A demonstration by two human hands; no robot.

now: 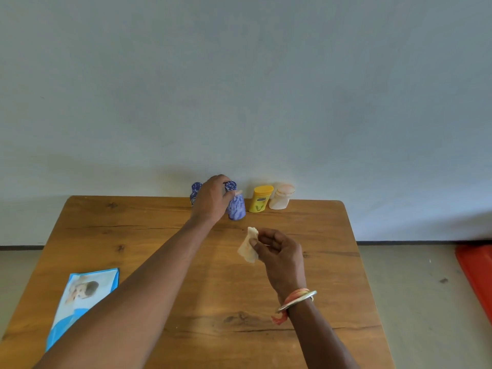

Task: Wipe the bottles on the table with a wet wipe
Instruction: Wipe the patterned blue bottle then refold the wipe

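Observation:
Several small bottles stand in a row along the far edge of the wooden table (159, 262). My left hand (213, 201) reaches out and grips the neck of a blue-and-white patterned bottle (237, 207), which stands slightly forward of the row. A second blue patterned bottle (195, 193) is partly hidden behind that hand. To the right stand a yellow bottle (260, 199) and a pale pink bottle (281, 197). My right hand (279, 255) hovers over the table's middle and pinches a crumpled white wet wipe (248, 249) between thumb and fingers.
A blue wet-wipe pack (85, 296) with a printed picture lies flat near the table's left front. A red object (476, 275) sits on the floor at the right. A plain grey wall rises directly behind the bottles.

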